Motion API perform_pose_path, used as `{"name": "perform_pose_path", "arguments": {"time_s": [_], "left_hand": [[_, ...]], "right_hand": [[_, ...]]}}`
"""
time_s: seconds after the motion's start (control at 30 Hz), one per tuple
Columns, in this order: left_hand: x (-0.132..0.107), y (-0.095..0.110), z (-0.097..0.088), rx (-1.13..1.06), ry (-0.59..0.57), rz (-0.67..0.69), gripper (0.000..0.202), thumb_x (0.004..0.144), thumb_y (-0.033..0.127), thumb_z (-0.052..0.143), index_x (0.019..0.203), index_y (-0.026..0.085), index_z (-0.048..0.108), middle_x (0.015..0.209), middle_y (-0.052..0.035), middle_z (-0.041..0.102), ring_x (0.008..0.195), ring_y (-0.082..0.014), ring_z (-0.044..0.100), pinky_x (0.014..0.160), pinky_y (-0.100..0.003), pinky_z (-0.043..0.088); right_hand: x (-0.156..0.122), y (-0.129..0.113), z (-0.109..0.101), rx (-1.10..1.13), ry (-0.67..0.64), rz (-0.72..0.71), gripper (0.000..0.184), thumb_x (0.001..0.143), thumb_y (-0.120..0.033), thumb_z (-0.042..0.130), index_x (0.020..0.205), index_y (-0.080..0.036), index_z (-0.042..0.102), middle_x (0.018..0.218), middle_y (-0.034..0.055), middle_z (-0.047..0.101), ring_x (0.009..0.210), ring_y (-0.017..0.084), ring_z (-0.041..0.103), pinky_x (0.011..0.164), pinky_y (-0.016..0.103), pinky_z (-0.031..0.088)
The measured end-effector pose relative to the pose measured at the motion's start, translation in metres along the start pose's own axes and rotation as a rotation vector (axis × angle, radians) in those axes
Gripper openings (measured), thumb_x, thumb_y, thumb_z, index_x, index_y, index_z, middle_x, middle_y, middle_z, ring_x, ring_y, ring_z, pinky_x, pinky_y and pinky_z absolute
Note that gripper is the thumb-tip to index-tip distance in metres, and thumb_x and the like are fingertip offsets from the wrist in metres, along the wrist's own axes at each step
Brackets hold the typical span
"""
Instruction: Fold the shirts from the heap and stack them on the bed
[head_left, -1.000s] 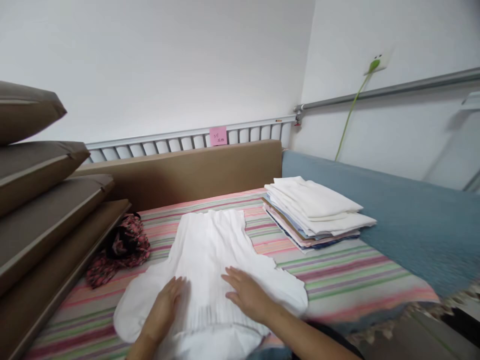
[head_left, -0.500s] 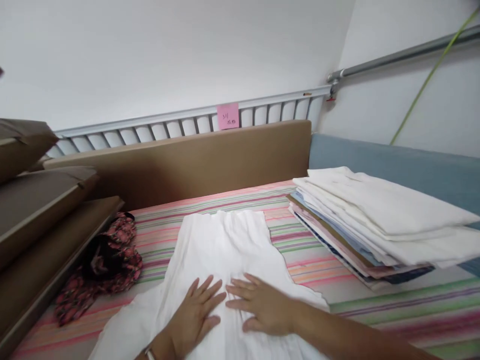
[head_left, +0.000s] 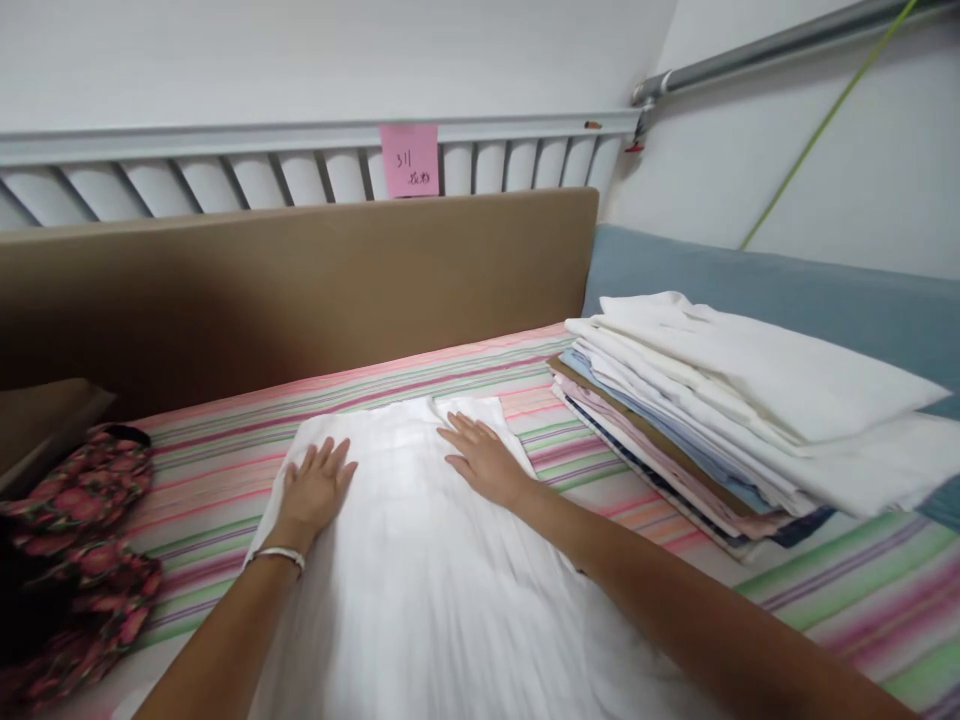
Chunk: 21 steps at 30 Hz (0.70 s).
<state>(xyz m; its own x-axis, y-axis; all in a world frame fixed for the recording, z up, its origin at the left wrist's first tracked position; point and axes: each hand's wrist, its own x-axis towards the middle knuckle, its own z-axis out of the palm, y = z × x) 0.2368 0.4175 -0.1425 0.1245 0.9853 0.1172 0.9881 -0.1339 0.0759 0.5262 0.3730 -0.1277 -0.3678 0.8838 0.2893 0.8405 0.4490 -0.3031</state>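
Observation:
A white garment (head_left: 405, 520) lies spread over the striped bedsheet (head_left: 232, 480) in front of me; its exact kind is unclear and its near part is blurred. My left hand (head_left: 315, 490) rests flat near the garment's far left edge, fingers spread, a pale bracelet on the wrist. Toward the far right corner, my right hand (head_left: 484, 455) presses flat on the cloth with its fingers apart. A small crease shows in the cloth just beyond the right fingertips. Neither hand grips anything.
To the right is a stack of folded clothes (head_left: 720, 400), white ones on top. Dark floral fabric (head_left: 90, 560) lies at left, beside a brown cushion-like piece (head_left: 49, 425). A brown padded board (head_left: 375, 290) and a white radiator (head_left: 277, 180) with a pink note (head_left: 410, 160) stand behind.
Both hands have slid away from me over the garment and spread apart, from its middle to its far end. My view has shifted, and the left stack has mostly left it.

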Motion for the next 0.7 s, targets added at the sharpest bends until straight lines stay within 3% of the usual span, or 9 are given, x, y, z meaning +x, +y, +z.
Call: {"name": "perform_pose_path", "arguments": {"time_s": [0.13,0.27,0.33,0.37,0.43,0.5,0.53,0.7], "left_hand": [[-0.003,-0.003,0.001,0.0,0.023,0.148,0.052,0.091,0.049,0.024,0.14,0.03,0.027,0.151,-0.003,0.022,0.139,-0.0271,0.017,0.109,-0.054,0.022],[0.015,-0.02,0.001,0.014,-0.012,0.025,0.053,0.091,0.048,0.024,0.138,0.025,0.034,0.148,-0.0064,0.029,0.137,-0.0303,0.023,0.107,-0.057,0.023],[0.02,-0.02,-0.001,0.015,-0.008,-0.031,0.054,0.091,0.049,0.023,0.137,0.025,0.034,0.149,-0.0075,0.028,0.136,-0.033,0.022,0.105,-0.062,0.022],[0.018,-0.017,-0.003,0.02,0.022,-0.029,0.053,0.091,0.048,0.023,0.137,0.025,0.034,0.149,-0.008,0.027,0.137,-0.0335,0.019,0.104,-0.064,0.021],[0.009,-0.007,-0.004,0.017,0.071,0.082,0.053,0.091,0.049,0.024,0.138,0.028,0.033,0.151,-0.0062,0.023,0.139,-0.0311,0.014,0.106,-0.062,0.019],[-0.001,0.0,-0.003,-0.012,0.058,0.253,0.051,0.091,0.05,0.026,0.138,0.034,0.03,0.151,-0.0008,0.022,0.14,-0.0265,0.013,0.109,-0.056,0.019],[-0.003,0.001,-0.002,-0.029,0.032,0.3,0.05,0.091,0.05,0.026,0.138,0.035,0.029,0.151,0.001,0.023,0.14,-0.0252,0.015,0.11,-0.053,0.02],[0.022,-0.008,0.008,-0.018,0.015,0.086,0.053,0.091,0.05,0.024,0.139,0.027,0.032,0.15,-0.006,0.026,0.137,-0.0306,0.021,0.107,-0.057,0.023]], "right_hand": [[0.002,0.023,-0.005,-0.034,-0.138,-0.077,0.049,0.093,-0.046,0.032,0.14,-0.032,0.033,0.149,0.0,0.028,0.138,0.017,0.021,0.113,0.042,0.015],[0.028,0.062,-0.02,-0.223,-0.187,0.391,0.053,0.093,-0.045,0.032,0.141,-0.024,0.034,0.15,0.0085,0.022,0.139,0.025,0.019,0.11,0.05,0.016],[0.035,0.061,-0.024,-0.263,-0.123,0.471,0.054,0.093,-0.044,0.031,0.142,-0.021,0.032,0.151,0.0119,0.019,0.139,0.027,0.016,0.11,0.052,0.015],[0.035,0.054,-0.023,-0.257,-0.088,0.398,0.054,0.093,-0.044,0.032,0.142,-0.022,0.031,0.151,0.0112,0.018,0.14,0.027,0.014,0.11,0.051,0.013],[0.029,0.036,-0.015,-0.201,-0.086,0.108,0.053,0.093,-0.045,0.034,0.143,-0.029,0.029,0.152,0.0046,0.017,0.14,0.023,0.012,0.112,0.045,0.012],[0.025,0.023,-0.005,-0.123,-0.181,-0.134,0.051,0.092,-0.048,0.033,0.142,-0.035,0.028,0.152,-0.0018,0.02,0.14,0.019,0.015,0.113,0.041,0.012],[0.026,0.023,0.0,-0.107,-0.223,-0.152,0.05,0.093,-0.048,0.032,0.141,-0.036,0.028,0.151,-0.0026,0.022,0.139,0.018,0.017,0.113,0.04,0.013],[0.06,0.061,0.008,-0.189,-0.151,0.294,0.049,0.094,-0.045,0.031,0.139,-0.026,0.037,0.149,0.0059,0.027,0.138,0.023,0.021,0.111,0.047,0.016]]}}
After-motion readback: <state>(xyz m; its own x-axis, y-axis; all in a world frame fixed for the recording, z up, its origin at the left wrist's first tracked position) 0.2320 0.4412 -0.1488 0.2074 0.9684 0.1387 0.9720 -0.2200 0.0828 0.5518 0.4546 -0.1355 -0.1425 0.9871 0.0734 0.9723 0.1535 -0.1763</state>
